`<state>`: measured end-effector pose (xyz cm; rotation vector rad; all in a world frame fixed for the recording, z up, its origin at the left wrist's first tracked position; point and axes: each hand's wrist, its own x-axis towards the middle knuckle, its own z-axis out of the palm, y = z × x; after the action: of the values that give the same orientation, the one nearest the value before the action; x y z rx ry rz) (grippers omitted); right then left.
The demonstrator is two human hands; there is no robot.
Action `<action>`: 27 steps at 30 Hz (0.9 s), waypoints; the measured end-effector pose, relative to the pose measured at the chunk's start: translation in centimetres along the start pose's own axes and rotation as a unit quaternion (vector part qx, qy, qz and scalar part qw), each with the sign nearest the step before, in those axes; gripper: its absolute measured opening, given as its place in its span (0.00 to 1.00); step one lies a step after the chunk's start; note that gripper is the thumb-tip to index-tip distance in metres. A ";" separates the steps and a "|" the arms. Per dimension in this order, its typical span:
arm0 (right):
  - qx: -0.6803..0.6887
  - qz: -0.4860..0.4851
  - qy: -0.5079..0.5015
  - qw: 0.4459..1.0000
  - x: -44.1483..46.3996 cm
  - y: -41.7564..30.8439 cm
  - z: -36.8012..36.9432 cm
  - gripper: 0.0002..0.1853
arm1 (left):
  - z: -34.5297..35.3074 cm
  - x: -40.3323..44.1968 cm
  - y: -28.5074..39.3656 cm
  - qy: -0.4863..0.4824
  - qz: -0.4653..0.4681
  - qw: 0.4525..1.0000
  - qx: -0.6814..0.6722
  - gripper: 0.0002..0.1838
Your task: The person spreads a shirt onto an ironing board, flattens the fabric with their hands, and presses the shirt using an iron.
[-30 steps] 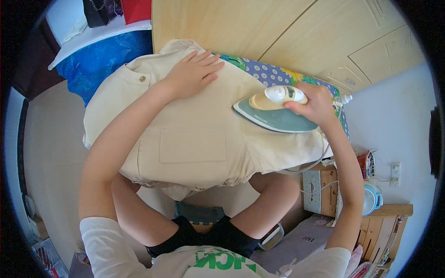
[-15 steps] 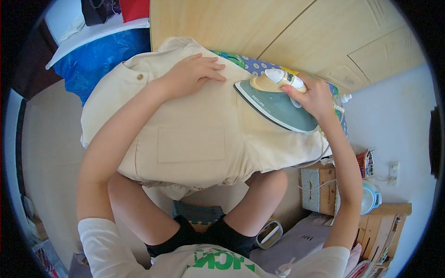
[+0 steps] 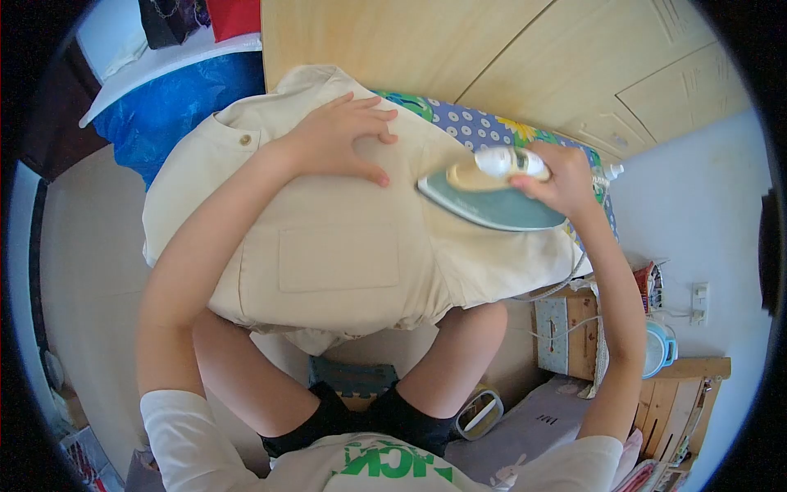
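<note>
A cream-coloured cotton garment (image 3: 336,213) with a patch pocket and a button is spread over a patterned ironing board (image 3: 475,125). My left hand (image 3: 340,135) lies on the upper part of the cloth, fingers and thumb spread. In my right hand (image 3: 561,176) is the handle of a clothes iron (image 3: 496,207), my fingers wrapped round it. The iron's blue-grey body, slightly blurred, rests over the garment's right section, its tip pointing left. Its sole is hidden from me. The cord (image 3: 566,281) runs down behind the garment's right edge.
Pale wooden cabinet doors (image 3: 369,41) stand right behind the board. A blue plastic cover (image 3: 188,94) hangs at the back left. To the right are a wooden box (image 3: 582,332), a blue-lidded container (image 3: 656,348), a wall socket (image 3: 699,303) and a wooden crate (image 3: 672,410).
The iron in my right hand has shifted slightly towards me and turned, its tip lower. My left thumb has spread away from the fingers; that hand stays in place.
</note>
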<state>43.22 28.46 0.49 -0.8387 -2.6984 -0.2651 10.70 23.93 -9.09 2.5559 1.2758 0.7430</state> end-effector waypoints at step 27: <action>-0.005 0.063 -0.025 0.998 1.3 -2.0 -0.3 0.34 | 1.3 0.1 -1.4 -0.012 -0.013 0.999 0.048 0.27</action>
<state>41.11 27.38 1.07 -1.0276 -2.6780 -0.2307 10.47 24.90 -10.71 2.6088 1.3665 0.6592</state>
